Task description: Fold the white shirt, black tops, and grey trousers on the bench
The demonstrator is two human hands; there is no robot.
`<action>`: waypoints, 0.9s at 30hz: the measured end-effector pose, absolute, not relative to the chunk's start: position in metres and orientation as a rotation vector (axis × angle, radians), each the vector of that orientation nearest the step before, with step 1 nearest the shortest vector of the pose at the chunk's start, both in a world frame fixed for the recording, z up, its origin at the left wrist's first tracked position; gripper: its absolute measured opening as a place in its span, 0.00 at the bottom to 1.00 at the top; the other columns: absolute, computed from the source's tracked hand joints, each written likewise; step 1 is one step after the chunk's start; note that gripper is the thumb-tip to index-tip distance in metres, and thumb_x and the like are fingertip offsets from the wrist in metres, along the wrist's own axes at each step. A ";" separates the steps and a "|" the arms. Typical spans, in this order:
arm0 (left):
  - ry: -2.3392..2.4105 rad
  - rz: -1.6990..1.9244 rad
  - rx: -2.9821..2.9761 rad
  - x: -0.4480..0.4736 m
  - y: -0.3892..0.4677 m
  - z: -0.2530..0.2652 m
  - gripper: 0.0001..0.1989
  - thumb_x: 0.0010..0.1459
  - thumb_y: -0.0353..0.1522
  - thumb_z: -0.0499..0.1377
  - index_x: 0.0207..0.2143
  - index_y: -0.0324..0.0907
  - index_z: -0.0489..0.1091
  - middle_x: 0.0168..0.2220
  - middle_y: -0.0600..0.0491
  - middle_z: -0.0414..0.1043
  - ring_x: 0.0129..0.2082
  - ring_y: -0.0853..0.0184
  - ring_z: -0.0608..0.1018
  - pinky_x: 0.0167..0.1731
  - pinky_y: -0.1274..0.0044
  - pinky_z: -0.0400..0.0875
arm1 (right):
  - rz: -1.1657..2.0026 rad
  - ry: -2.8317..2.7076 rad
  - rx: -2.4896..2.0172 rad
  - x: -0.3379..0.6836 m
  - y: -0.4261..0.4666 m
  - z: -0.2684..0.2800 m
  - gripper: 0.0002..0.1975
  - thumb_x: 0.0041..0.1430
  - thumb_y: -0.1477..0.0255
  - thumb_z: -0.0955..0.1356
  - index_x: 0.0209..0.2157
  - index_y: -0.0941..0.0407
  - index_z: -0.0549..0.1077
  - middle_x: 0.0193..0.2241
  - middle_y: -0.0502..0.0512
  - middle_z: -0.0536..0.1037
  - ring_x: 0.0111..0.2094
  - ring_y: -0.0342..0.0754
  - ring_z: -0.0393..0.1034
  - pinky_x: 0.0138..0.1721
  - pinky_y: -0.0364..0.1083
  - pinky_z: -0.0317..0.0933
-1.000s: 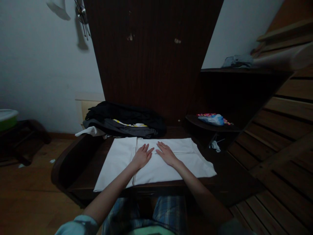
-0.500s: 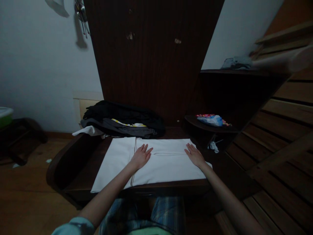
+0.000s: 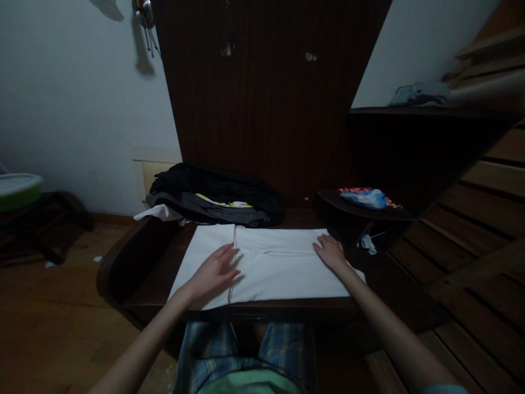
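Note:
A white folded cloth, perhaps a garment, (image 3: 283,276) lies flat across the dark wooden bench top. A folded edge runs from front to back across its left part, and a narrow crease lies along its middle. My left hand (image 3: 215,268) is over that folded edge, fingers apart and holding nothing; whether it touches the cloth I cannot tell. On the cloth's right end rests my right hand (image 3: 331,251), palm down with the fingers stretched out.
Behind the cloth is a pile of dark clothes (image 3: 213,191). A small shelf (image 3: 328,200) at the right bears a blue and white plastic bag (image 3: 365,198). Wooden slats (image 3: 471,219) stand on the right. A green tub (image 3: 20,194) sits on a low stool at the left.
My left hand has drawn back leftward from the cloth's middle to the folded edge. The right hand stays at the right end, its fingers slightly more bent. The whole view has shifted a little.

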State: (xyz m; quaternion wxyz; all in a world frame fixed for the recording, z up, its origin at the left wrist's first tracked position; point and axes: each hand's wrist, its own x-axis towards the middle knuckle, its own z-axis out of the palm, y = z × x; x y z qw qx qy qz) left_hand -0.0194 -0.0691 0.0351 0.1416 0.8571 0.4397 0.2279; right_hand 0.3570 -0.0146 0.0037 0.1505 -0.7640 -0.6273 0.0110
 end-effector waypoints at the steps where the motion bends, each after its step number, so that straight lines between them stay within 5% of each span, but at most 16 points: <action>1: 1.281 0.581 2.494 -0.024 -0.077 0.033 0.30 0.52 0.44 0.54 0.56 0.44 0.54 0.59 0.46 0.50 0.57 0.61 0.58 0.54 0.70 0.55 | 0.038 -1.786 -2.092 0.346 -0.012 0.009 0.20 0.54 0.68 0.58 0.45 0.61 0.70 0.51 0.63 0.66 0.54 0.54 0.56 0.55 0.52 0.46; 7: 1.285 0.143 2.596 -0.027 -0.104 0.007 0.42 0.47 0.48 0.56 0.59 0.37 0.46 0.61 0.39 0.38 0.60 0.53 0.44 0.55 0.62 0.48 | 0.562 -1.712 -1.562 0.241 0.010 0.028 0.11 0.49 0.72 0.62 0.34 0.57 0.72 0.32 0.55 0.75 0.34 0.47 0.69 0.39 0.46 0.61; 13: 1.253 0.170 2.605 -0.031 -0.104 0.003 0.34 0.55 0.46 0.48 0.60 0.40 0.43 0.62 0.42 0.37 0.61 0.58 0.43 0.56 0.63 0.46 | 1.332 -1.519 -1.389 0.147 0.024 0.022 0.09 0.43 0.74 0.68 0.31 0.56 0.70 0.21 0.46 0.69 0.22 0.39 0.64 0.26 0.39 0.59; 27: 1.300 0.587 2.210 -0.033 -0.111 0.006 0.28 0.60 0.44 0.40 0.59 0.39 0.47 0.60 0.47 0.47 0.59 0.63 0.54 0.57 0.67 0.50 | 1.485 -1.510 -1.321 0.108 0.039 0.021 0.01 0.42 0.78 0.68 0.22 0.59 0.72 0.16 0.45 0.66 0.19 0.37 0.58 0.19 0.36 0.53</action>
